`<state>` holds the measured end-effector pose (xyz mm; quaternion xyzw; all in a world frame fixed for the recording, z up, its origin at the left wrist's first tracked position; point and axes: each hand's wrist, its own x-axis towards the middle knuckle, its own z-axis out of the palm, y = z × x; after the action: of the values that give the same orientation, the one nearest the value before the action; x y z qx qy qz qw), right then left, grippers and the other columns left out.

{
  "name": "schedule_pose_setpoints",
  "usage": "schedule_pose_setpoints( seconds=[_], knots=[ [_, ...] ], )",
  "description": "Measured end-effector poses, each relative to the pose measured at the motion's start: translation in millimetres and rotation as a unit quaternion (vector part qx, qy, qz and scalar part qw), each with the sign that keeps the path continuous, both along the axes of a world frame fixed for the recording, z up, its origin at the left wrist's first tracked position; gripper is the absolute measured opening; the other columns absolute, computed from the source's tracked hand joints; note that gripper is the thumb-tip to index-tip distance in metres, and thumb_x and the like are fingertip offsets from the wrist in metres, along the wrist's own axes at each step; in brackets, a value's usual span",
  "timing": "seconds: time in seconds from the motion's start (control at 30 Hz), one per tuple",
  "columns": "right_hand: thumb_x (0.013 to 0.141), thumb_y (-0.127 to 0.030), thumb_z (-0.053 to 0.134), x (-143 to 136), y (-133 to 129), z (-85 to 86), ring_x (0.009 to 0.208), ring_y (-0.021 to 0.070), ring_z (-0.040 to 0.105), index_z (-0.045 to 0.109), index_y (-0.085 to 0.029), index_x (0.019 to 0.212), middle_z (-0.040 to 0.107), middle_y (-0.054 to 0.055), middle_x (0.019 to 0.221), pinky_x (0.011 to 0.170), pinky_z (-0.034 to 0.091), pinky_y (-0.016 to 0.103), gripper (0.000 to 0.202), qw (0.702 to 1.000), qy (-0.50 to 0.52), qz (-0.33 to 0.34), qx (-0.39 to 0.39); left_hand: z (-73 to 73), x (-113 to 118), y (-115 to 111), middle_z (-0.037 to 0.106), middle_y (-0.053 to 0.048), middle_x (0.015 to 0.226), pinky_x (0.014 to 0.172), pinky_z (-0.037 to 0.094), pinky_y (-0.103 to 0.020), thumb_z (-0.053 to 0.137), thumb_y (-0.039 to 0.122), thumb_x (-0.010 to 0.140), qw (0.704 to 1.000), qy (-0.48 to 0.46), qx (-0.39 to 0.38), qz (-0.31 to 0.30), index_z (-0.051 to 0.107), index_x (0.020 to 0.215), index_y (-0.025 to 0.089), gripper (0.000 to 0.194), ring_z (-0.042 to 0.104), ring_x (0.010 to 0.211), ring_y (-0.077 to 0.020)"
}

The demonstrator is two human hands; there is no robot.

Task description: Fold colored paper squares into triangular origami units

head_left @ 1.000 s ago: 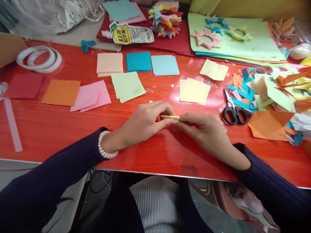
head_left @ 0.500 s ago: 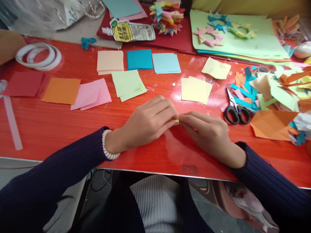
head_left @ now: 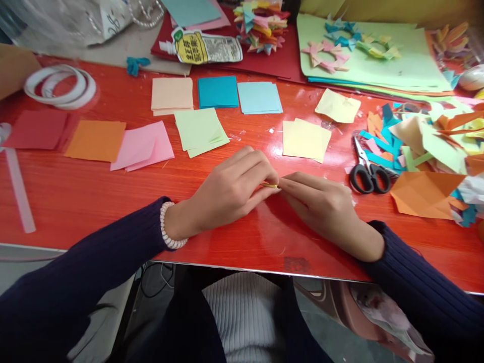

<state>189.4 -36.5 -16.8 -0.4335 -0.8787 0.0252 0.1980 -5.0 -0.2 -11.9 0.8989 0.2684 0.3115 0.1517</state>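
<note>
Between my fingertips, a small folded piece of yellow paper [head_left: 269, 185] shows as a thin edge; most of it is hidden. My left hand [head_left: 236, 186] pinches it from the left, and my right hand [head_left: 321, 201] closes on its right end, the fingers of both hands meeting. Just beyond the hands lie a stack of pale yellow paper squares [head_left: 305, 140] and a stack of light green squares [head_left: 200, 132]. Black-handled scissors [head_left: 368, 169] rest to the right of my right hand.
Pink [head_left: 143, 146], orange [head_left: 95, 141] and red squares [head_left: 37, 129] lie at left, near rolls of tape [head_left: 85, 91]. A glue pouch [head_left: 207, 48] and folded paper rings [head_left: 325, 56] sit at the back. Paper scraps [head_left: 427, 141] pile up at right.
Both hands stay nearly in place. The fingers shift slightly, and a little more of the yellow paper's edge shows between them.
</note>
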Motion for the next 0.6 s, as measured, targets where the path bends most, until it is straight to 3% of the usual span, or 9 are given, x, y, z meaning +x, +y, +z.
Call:
schedule_pose_setpoints(
  seconds=[0.27, 0.6],
  knots=[
    [0.087, -0.007, 0.043, -4.5, 2.2, 1.3, 0.059, 0.0115, 0.054, 0.062, -0.013, 0.085, 0.062, 0.006, 0.072, 0.049, 0.039, 0.022, 0.02, 0.998, 0.024, 0.041, 0.047, -1.0, -0.2, -0.9, 0.059, -0.002, 0.076, 0.068, 0.044, -0.03, 0.049, 0.017, 0.088, 0.998, -0.064, 0.026, -0.01, 0.053, 0.078, 0.018, 0.011, 0.052, 0.071, -0.0135],
    [0.088, -0.013, 0.048, -7.9, 2.3, 7.2, 0.053, 0.0094, 0.05, 0.064, -0.015, 0.078, 0.058, 0.003, 0.066, 0.047, 0.037, 0.022, 0.019, 0.993, 0.103, 0.028, -0.049, -2.6, 1.3, 0.0, 0.056, -0.002, 0.075, 0.065, 0.044, -0.027, 0.05, 0.021, 0.089, 0.998, -0.055, -0.001, -0.001, 0.052, 0.078, 0.017, 0.012, 0.051, 0.071, -0.013]
  ],
)
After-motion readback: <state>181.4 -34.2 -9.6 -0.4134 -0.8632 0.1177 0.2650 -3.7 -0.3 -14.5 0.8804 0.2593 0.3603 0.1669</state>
